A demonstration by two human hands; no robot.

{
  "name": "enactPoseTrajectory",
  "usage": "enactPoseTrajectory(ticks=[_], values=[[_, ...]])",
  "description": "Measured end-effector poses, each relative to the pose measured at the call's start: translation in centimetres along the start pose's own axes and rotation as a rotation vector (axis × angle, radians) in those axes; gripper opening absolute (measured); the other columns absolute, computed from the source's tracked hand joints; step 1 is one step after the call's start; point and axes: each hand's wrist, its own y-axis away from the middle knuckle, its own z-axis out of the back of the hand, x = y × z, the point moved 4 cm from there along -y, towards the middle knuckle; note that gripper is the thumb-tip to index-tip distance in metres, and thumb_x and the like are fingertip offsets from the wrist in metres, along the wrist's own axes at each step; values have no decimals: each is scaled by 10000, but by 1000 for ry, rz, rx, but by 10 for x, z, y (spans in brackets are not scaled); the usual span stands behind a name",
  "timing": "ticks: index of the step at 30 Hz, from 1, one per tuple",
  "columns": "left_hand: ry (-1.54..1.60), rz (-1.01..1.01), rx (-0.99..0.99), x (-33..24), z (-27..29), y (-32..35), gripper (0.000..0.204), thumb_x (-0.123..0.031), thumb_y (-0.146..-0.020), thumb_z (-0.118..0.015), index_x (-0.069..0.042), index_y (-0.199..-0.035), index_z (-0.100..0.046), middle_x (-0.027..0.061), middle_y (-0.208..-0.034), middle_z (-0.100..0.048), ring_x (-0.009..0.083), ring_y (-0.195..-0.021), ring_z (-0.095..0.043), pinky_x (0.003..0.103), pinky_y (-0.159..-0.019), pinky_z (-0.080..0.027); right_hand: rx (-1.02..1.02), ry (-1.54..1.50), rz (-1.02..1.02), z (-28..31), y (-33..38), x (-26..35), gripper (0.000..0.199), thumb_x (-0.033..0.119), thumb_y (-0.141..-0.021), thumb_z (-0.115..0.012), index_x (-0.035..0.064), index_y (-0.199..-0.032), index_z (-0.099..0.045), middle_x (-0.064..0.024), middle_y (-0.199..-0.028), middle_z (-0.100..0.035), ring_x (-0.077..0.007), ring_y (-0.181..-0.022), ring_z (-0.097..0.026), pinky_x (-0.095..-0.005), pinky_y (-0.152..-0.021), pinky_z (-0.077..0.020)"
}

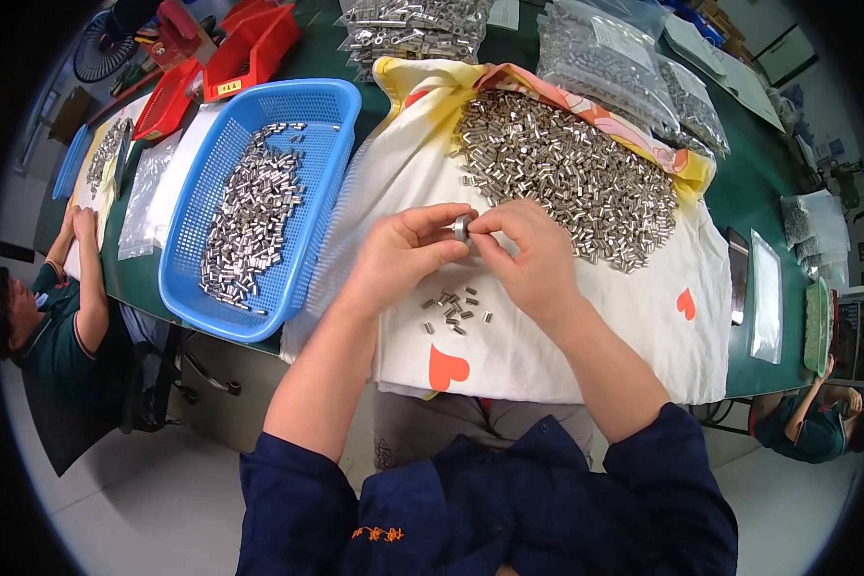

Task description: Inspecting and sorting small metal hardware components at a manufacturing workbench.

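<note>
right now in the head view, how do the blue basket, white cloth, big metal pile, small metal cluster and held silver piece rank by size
Largest to smallest, in the head view:
1. White cloth
2. Blue basket
3. Big metal pile
4. Small metal cluster
5. Held silver piece

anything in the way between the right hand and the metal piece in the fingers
Nothing visible: the right hand has its fingertips right at the metal piece, which the left hand grips from the other side. The few loose pieces lie on the cloth, nearer the body.
</note>
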Motion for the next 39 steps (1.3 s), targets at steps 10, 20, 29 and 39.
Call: enactPoseTrajectory(ticks=[10,20,29,39], values=[[-100,59,18,-4,-1,4,400,87,-759,-567,33,-1150,-504,67,-1034,-584,114,-901,-572,230,-786,-473,222,-282,-368,-1,0,-17,123,91,-719,-648,28,-820,-616,-33,-746,-624,-111,-659,-570,-245,-619,-460],[-281,108,163,-9,-6,15,347,-12,-714,-659,-11,-1053,-587,35,-905,-624,88,-837,-584,224,-741,-476,115,205,-228,18,-25,-14,121,116,-751,-602,43,-840,-640,-58,-764,-615,-179,-728,-578,-281,-674,-455],[-346,-32,226,-8,-4,13,325,-37,-702,-671,-14,-1019,-606,26,-856,-630,79,-785,-578,224,-698,-473,215,695,267,-35,-52,-41,85,96,-692,-603,81,-754,-659,-62,-752,-597,-250,-785,-541,-356,-738,-429],[-357,15,221,-9,-6,13,355,39,-714,-637,-9,-1060,-577,23,-907,-615,70,-835,-569,198,-694,-468,268,746,316,-29,-52,-42,75,42,-663,-528,62,-663,-600,-103,-711,-580,-254,-780,-541,-348,-701,-439]])
